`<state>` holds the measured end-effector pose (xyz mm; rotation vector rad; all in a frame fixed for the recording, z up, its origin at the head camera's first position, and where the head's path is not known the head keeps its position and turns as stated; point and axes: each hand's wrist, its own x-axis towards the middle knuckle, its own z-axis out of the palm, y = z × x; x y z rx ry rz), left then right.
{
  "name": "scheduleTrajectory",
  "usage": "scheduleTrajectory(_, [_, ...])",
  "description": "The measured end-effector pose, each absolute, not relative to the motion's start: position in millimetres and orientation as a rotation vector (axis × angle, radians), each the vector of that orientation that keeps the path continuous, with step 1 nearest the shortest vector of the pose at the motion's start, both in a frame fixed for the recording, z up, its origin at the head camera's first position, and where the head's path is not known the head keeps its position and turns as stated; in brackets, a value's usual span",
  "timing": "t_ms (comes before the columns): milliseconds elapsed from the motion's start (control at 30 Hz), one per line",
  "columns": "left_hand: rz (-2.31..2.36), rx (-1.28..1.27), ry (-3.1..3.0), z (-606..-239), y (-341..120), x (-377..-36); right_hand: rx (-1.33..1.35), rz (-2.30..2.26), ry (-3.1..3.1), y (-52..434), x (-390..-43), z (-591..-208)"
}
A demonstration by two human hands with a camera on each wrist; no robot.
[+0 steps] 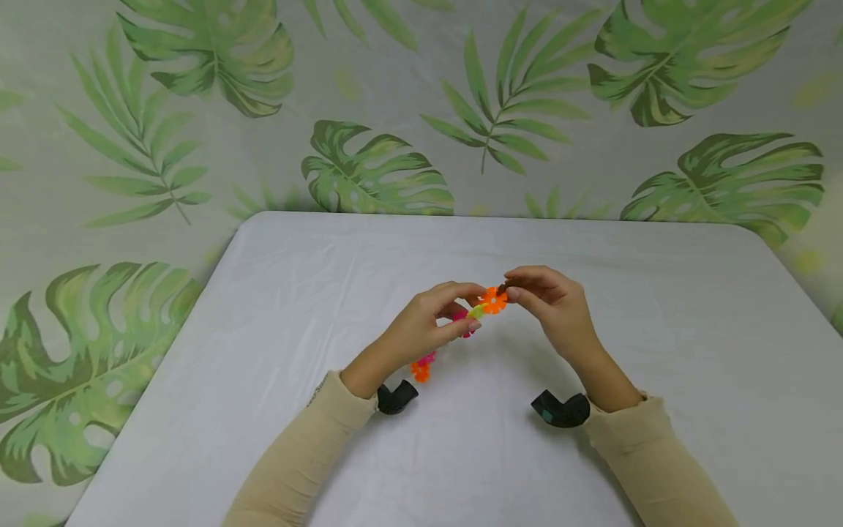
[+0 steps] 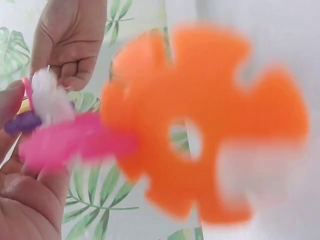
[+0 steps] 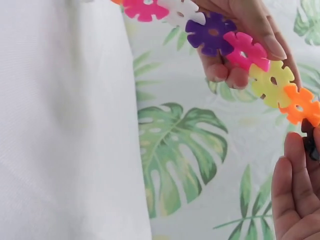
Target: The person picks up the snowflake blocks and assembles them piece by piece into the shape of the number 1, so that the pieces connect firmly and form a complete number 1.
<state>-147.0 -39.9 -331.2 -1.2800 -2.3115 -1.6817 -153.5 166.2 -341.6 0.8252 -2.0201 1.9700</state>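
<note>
A chain of flower-shaped plastic interlocking discs hangs from my left hand, whose fingers and thumb pinch it near the pink disc and yellow disc. My right hand pinches a dark brown disc between thumb and fingertips, at the slotted edge of the chain's upper orange disc. Between the two ends run a purple disc, a white disc and another pink disc. The lower orange disc looms large and blurred in the left wrist view.
Both hands are raised over a white-covered table. Black wrist devices sit at the left wrist and right wrist. Behind the table's far edge hangs a leaf-patterned cloth.
</note>
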Motion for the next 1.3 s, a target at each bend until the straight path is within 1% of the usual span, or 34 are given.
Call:
scheduleTrajectory(167, [-1.824,-1.348,-2.326,-324.5,-39.8,-143.1,0.818,2.045,-1.972,166.2,-150.1,-333.3])
scheduleTrajectory(500, [-1.859,-1.393,-2.248,-326.5,-37.1,-141.9,0.823,2.065,-1.962,165.8,-149.1,-326.7])
scheduleTrajectory(867, [-1.8,-1.174,-2.232,-334.8,-28.3,-144.2,0.817,1.981,-2.028,164.4,-159.0,-318.0])
scheduleTrajectory(1100, [-1.985,-1.073,-2.241,-342.7,-20.1,-154.0,0.832,1.963,-2.049,162.5,-167.4,-313.7])
scheduleTrajectory(1300, [-2.131,-0.961,-2.277,-354.2,-16.0,-165.5,0.791,1.962,-2.142,166.7,-179.5,-323.8])
